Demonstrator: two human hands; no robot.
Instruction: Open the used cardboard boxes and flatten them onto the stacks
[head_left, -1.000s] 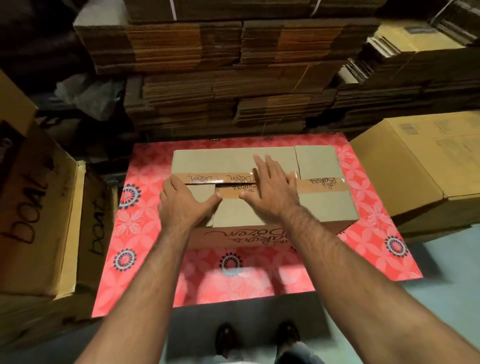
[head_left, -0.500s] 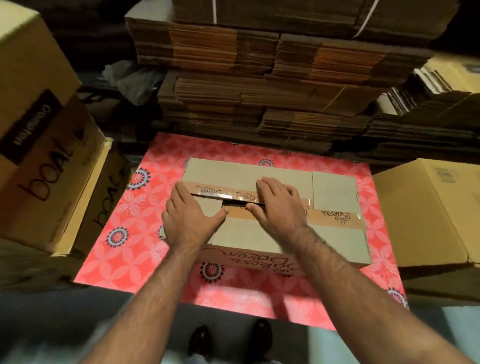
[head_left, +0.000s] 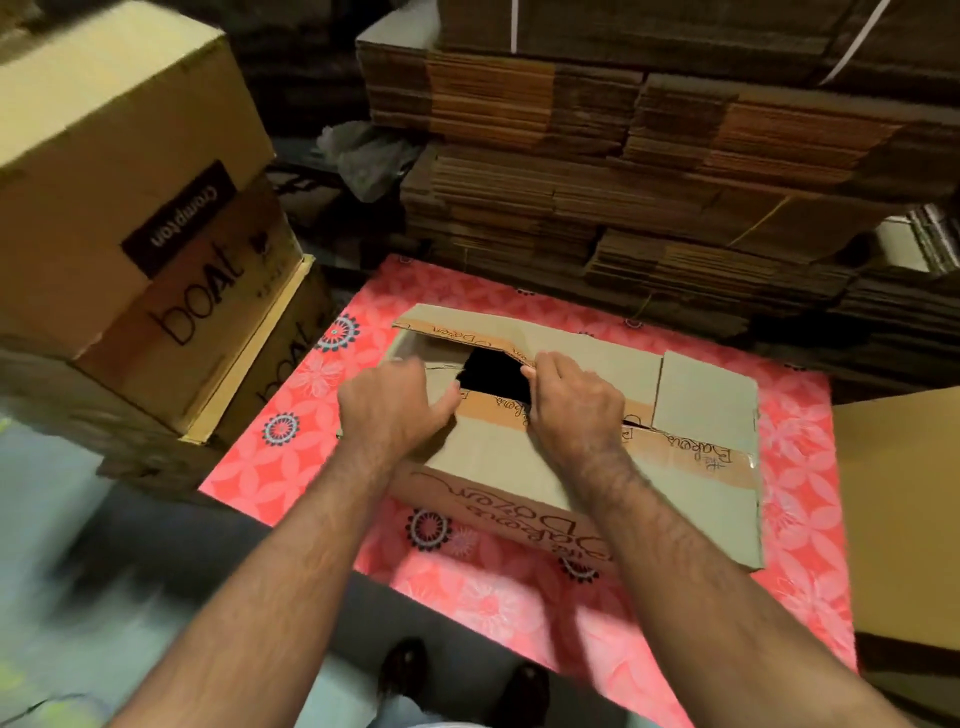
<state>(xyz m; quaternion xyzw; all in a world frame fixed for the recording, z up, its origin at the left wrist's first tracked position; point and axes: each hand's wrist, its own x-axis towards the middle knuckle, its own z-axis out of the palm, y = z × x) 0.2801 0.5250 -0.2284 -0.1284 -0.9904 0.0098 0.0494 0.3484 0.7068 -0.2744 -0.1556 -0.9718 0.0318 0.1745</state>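
Observation:
A flat brown cardboard box (head_left: 691, 483) with printed tape along its top seam lies on a pink flowered sheet (head_left: 524, 608). Its far flap (head_left: 582, 340) is lifted at the left, and a dark gap (head_left: 493, 371) shows the inside. My right hand (head_left: 571, 400) grips the edge of that far flap, fingers curled under it. My left hand (head_left: 400, 410) sits on the near flap at the gap, fingers curled over its edge and thumb along the tape. Tape still covers the seam at the right.
Tall stacks of flattened cardboard (head_left: 649, 171) rise right behind the sheet. Large boxes marked "boat" (head_left: 156, 291) stand stacked at the left. Another big carton (head_left: 904, 519) sits at the right edge. My shoes (head_left: 405, 670) are on the grey floor in front.
The taped seam has split at the left: my hands went from lying flat on the top to hooking into the seam, and the far flap has lifted, opening a dark gap.

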